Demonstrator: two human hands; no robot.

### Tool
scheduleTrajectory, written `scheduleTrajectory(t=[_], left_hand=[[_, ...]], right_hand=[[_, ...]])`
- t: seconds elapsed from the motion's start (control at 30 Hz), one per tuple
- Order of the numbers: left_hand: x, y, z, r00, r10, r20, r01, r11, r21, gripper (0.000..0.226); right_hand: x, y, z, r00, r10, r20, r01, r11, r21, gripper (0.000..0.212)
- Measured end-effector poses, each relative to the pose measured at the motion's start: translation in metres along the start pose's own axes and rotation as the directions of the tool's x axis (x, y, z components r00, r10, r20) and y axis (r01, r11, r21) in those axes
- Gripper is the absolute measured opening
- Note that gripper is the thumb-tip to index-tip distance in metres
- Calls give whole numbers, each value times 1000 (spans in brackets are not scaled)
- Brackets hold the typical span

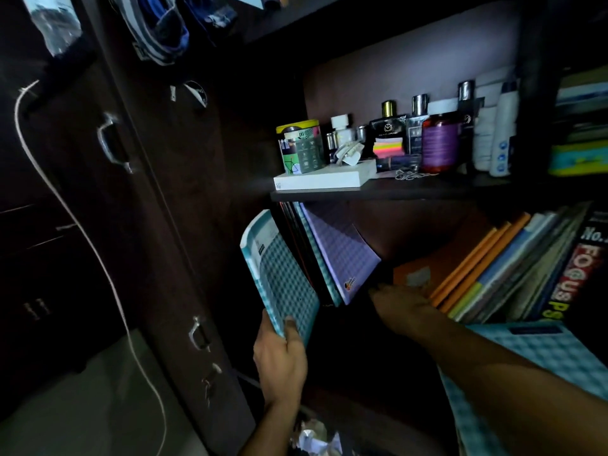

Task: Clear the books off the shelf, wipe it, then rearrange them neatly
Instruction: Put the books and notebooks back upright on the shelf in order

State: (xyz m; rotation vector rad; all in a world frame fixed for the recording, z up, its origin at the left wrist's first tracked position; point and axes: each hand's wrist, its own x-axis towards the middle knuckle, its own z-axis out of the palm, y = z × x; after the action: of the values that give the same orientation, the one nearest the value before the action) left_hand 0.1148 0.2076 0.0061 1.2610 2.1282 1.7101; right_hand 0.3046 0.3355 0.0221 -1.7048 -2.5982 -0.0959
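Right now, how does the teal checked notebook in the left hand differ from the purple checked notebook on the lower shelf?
The teal checked notebook is outside the shelf, gripped at its bottom corner by the left hand; the purple checked notebook sits untouched on the lower shelf. The teal one is held free; the purple one leans on neighbouring books. Both share a checked cover.

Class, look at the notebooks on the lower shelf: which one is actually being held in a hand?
The teal checked notebook at far left: the left hand grips its bottom corner. The purple notebook just leans on the shelf.
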Motion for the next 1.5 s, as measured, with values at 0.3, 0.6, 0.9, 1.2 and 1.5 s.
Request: scheduleTrajectory(t=[0.3, 0.6, 0.9, 1.2, 1.5], left_hand=[[3, 0, 2, 999, -22, -27, 21, 1000, -18, 31], [-2, 7, 0, 999, 8, -39, -9, 1000, -17, 29], [-4, 2, -2, 988, 117, -103, -125, 989, -77, 21], [-9, 0, -4, 976, 193, -103, -216, 921, -325, 12], [5, -12, 3, 989, 144, 21, -139, 979, -150, 11]], right_hand=[[-12, 7, -7, 988, 157, 4, -157, 986, 56, 59], [-7, -12, 3, 967, -217, 133, 219, 976, 1, 90], [-9, -1, -2, 984, -170, 55, 157, 970, 186, 76], [-4, -14, 10, 996, -72, -52, 78, 990, 118, 58], [-3, -25, 5, 959, -176, -224, 157, 983, -100, 51]])
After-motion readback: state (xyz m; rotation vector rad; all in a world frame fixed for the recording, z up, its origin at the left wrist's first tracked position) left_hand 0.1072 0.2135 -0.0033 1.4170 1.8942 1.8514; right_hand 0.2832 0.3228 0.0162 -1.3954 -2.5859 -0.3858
